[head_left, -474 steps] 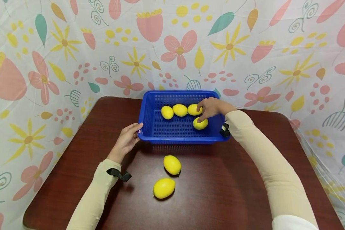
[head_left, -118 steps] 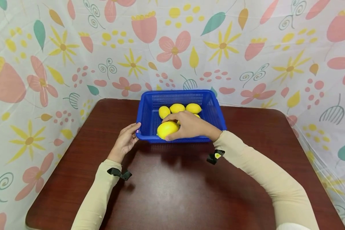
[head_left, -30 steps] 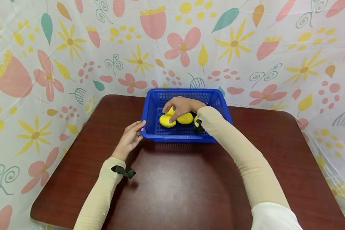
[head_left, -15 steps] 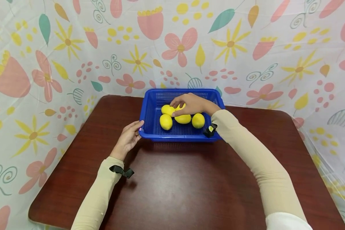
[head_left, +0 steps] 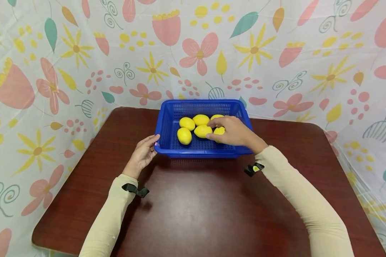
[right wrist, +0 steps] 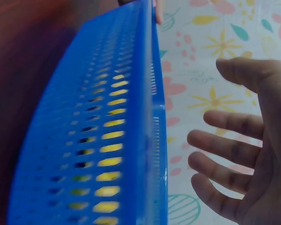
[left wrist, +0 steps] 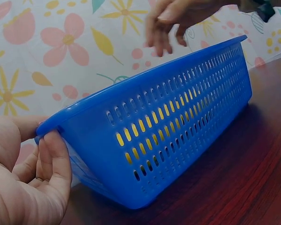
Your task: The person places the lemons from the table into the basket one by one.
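Note:
A blue perforated plastic basket [head_left: 193,152] stands on the table with several yellow lemons [head_left: 184,136] inside. My left hand [head_left: 143,155] grips the basket's near left rim; the left wrist view shows the thumb above the rim and curled fingers beneath it. Above the right part of the basket hovers my right hand [head_left: 233,131], hiding parts of two lemons there. In the right wrist view, this hand [right wrist: 253,140] is beyond the basket's rim, its fingers loosely bent and spread apart, with nothing between them.
The dark brown wooden table [head_left: 193,210] extends in front of the basket and to both sides. Close behind it hangs a white cloth [head_left: 115,43] printed with flowers and leaves. A black strap [head_left: 135,190] is on the left sleeve.
Two lemons that lay on the table 15.8 s ago are now in the basket. Since half a second ago, my right hand has lifted off the lemons and moved right and nearer. The left hand stays.

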The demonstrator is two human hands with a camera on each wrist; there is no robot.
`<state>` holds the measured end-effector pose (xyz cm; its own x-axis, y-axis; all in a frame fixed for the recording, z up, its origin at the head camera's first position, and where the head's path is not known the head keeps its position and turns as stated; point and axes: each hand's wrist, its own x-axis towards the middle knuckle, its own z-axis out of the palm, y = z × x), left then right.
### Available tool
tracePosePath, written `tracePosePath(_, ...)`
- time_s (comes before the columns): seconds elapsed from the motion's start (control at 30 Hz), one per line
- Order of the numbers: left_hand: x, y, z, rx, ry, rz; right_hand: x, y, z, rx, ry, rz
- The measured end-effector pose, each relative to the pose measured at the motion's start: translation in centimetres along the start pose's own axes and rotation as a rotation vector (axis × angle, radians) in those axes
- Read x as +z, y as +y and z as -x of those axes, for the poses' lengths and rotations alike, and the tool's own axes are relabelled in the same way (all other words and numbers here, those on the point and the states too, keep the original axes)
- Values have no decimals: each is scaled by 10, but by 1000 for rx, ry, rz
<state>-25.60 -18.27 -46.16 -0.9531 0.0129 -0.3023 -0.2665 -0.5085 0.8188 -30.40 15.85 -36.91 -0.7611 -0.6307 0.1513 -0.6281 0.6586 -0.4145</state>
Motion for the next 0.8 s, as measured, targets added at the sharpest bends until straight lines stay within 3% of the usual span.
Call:
tracePosePath(0.27,-1,0,-1,-4,19,4,7,16,52,28,99,48)
tracePosePath(0.5,0,-2,3,5,7,-19,6,28,96,143,226,76)
tracePosePath(0.67,0,-1,6,52,5,-129,0,38,128,199,286,88)
tracePosePath(0.8,2,2,8,117,22,-274,-3,48,149,250,312,86)
